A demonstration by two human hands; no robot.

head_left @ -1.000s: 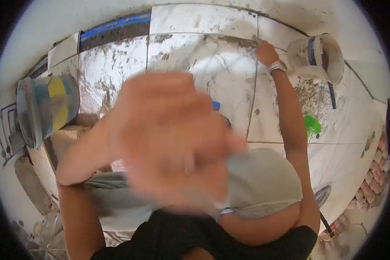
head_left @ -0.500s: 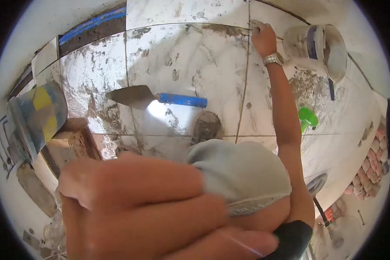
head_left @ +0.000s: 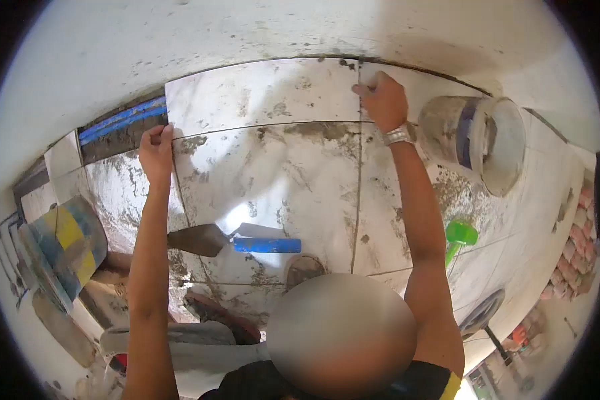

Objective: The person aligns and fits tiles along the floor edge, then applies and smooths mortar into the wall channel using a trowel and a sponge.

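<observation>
A: Fingers first. Quick.
B: Left hand: fingers bent, tips at the near left corner of the pale tile. Pinching or just touching, can't tell. Right hand: fingers curled, thumb and index reaching the tile's right-hand joint. Can't tell if anything's between them.

A: Why spread like that?
B: My read: one hand per end, so both ends can be felt or steadied together.

A: Tile location?
B: Flat along the foot of the wall, right end against the neighbouring tile. Off its left end there's a dark gap with what look like blue pipes.

A: Next ring out?
B: Trowel lying on the smeared floor between the forearms, blue handle to the right, blade to the left. Probably parked there to free both hands while staying within reach. Wristwatch on the right wrist.

A: Edges?
B: Pale bucket just beyond the right wrist; green mallet beside the right forearm, apart from it, likely within arm's reach. Yellow-banded bucket out left, near the left forearm. Contents unclear.
</observation>
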